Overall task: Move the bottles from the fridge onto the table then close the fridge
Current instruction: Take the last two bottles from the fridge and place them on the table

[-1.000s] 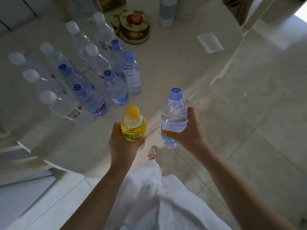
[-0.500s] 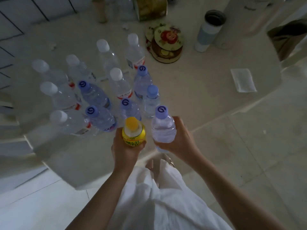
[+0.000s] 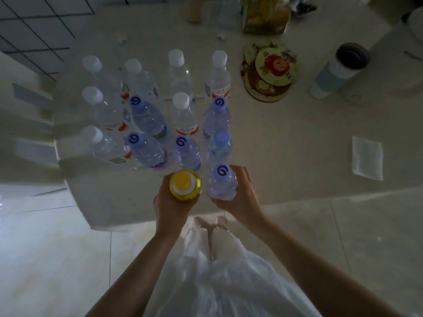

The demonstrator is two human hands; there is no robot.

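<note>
Hands at the worktop's (image 3: 297, 143) near edge: left hand (image 3: 170, 205) grips a yellow-capped yellow plastic bottle (image 3: 185, 185), right hand (image 3: 240, 197) a blue-capped clear plastic water bottle (image 3: 221, 185). Both should be set upright just beside the standing cluster of clear bottles (image 3: 160, 115), without knocking it.

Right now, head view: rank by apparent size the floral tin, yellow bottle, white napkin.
1. floral tin
2. white napkin
3. yellow bottle

Napkin versus bottle is unsure: the bottle is seen end-on, nearer the camera.
</note>
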